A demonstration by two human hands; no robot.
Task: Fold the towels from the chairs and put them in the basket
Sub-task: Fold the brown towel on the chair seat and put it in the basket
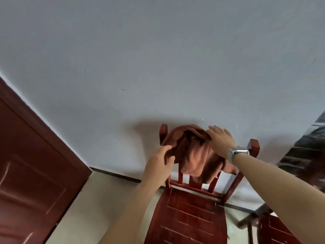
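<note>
Towel (pixel 195 154) hides the chair (pixel 193 213) back; left hand (pixel 159 160) pinches it, right hand (pixel 220 140) lies flat on it.

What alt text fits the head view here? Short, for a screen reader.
Two bare hands take a rust-orange towel draped over the back of a red wooden chair by a white wall: the left hand pinches its left edge, the right hand, a watch on its wrist, lies flat on top. A dark red door is at left.

text: you are seeing none readable | labels, brands, numbers, signs: nothing legible is showing anywhere | watch (pixel 237 153) face on your right wrist: turned edge-on, so nothing on it is reading out for you
</note>
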